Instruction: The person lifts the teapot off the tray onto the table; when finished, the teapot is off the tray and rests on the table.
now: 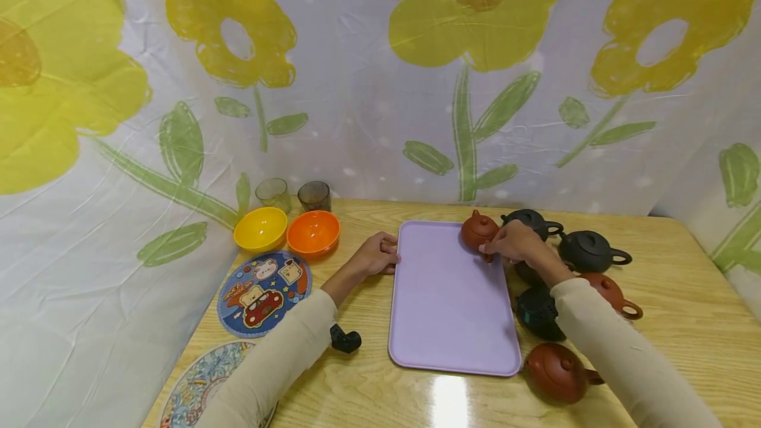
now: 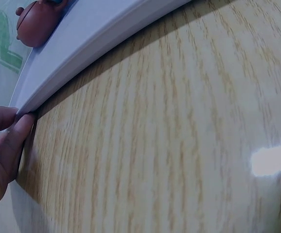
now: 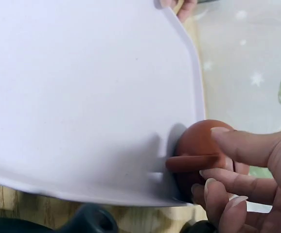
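A lilac rectangular tray [image 1: 452, 309] lies on the wooden table. My left hand [image 1: 374, 255] holds its left rim near the far corner; the left wrist view shows the thumb and a finger [image 2: 21, 126] pinching the edge. At the tray's far right corner stands a small reddish-brown clay teapot [image 1: 475, 230]. My right hand [image 1: 518, 244] grips this teapot, its thumb on the body and fingers round the other side, beside the handle [image 3: 191, 163] in the right wrist view. Part of the teapot is hidden behind those fingers.
Right of the tray stand several dark teapots [image 1: 587, 251] and two more reddish-brown ones, the nearer one [image 1: 556, 373] by the front corner. At left are a yellow bowl [image 1: 260, 230], an orange bowl [image 1: 313, 233], two glasses [image 1: 315, 196] and round patterned mats [image 1: 261, 292]. A flowered curtain hangs behind.
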`<state>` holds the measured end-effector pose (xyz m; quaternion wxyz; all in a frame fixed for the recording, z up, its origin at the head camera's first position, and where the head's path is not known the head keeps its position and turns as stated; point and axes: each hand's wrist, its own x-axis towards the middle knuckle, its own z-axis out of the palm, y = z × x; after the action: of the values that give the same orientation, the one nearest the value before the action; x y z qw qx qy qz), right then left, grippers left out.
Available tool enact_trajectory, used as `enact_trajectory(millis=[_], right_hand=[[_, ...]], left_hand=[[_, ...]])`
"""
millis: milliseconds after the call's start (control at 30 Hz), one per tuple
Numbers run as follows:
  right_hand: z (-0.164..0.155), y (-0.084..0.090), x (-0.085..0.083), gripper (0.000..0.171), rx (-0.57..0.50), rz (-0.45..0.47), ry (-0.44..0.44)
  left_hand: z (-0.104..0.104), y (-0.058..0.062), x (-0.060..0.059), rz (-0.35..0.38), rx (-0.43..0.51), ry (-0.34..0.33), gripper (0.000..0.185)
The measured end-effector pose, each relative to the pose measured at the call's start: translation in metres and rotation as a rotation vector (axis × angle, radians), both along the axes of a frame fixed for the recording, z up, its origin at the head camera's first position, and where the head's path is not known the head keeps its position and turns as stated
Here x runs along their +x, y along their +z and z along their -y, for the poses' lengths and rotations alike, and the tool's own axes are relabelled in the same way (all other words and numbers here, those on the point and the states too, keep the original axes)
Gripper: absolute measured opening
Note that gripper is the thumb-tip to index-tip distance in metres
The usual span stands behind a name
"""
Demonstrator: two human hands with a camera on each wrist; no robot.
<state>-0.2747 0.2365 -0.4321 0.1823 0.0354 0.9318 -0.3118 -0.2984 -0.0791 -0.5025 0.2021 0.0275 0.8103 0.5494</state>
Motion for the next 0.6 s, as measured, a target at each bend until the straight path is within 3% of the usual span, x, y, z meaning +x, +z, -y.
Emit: enact_trajectory(millis=[200, 400, 600], right_hand=[[0.0031, -0.003, -0.0008, 0.02, 0.041, -0.019, 0.011], [0.0032, -0.0057, -0.0012, 0.012, -0.046, -0.018, 0.016], [0.0045, -0.0087, -0.0049, 0.017, -0.058, -0.004, 0.017]], left_hand=[[0.0002, 0.0007, 0.0003, 0.004, 0.001, -0.002, 0.042], [0.0005, 0.0007, -0.0001, 0.015, 0.009, 0.004, 0.044], [0.0006, 0.0006, -0.0006, 0.013, 0.012, 0.0, 0.044]])
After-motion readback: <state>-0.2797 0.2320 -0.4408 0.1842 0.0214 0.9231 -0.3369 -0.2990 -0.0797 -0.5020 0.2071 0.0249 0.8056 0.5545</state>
